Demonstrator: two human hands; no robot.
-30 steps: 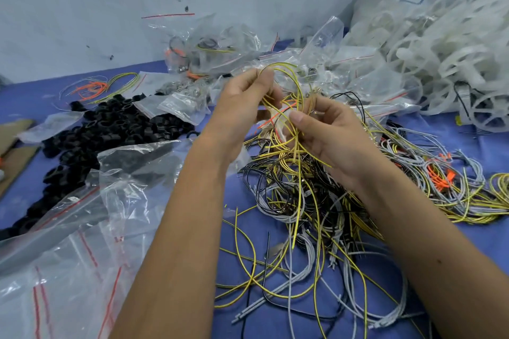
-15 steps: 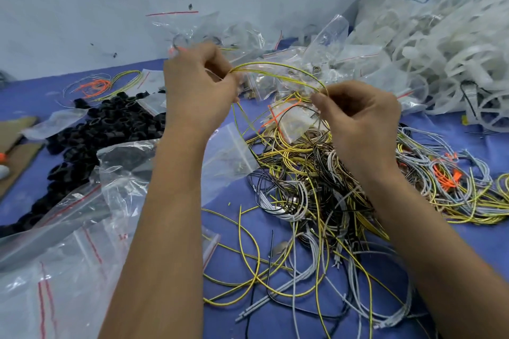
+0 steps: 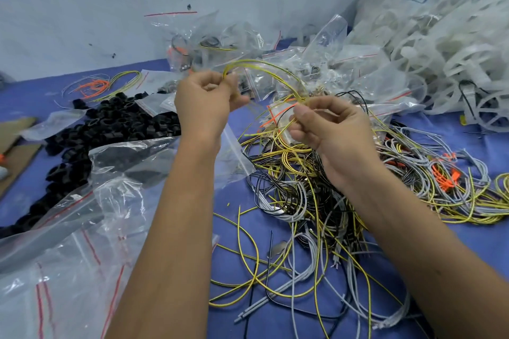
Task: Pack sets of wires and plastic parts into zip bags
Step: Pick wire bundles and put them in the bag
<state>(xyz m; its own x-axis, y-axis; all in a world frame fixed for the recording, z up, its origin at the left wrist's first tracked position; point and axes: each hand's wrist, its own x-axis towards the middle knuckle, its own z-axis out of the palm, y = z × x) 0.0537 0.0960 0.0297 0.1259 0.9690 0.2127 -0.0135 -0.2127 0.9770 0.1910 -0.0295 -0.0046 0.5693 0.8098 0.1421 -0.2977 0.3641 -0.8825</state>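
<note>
A few yellow wires [image 3: 271, 70] arch between my two hands above the blue table [image 3: 27, 102]. My left hand [image 3: 203, 96] pinches one end of them at its fingertips. My right hand [image 3: 327, 124] pinches the other end between thumb and forefinger. Under my right hand lies a tangled heap of yellow, black and grey wires [image 3: 303, 195]. Black plastic parts [image 3: 110, 126] are piled at the left. Clear zip bags with red seal lines [image 3: 68, 256] cover the near left.
Filled and empty zip bags [image 3: 225, 44] pile up at the back by the wall. A big heap of white plastic rings [image 3: 440, 58] fills the back right. More grey, yellow and orange wires [image 3: 454, 181] spread at the right. Cardboard [image 3: 16, 151] lies at the far left.
My hands, close together a second ago, pulled apart and drew the yellow wires out of the heap into an arch; since then the left hand has moved back right, shortening the span.
</note>
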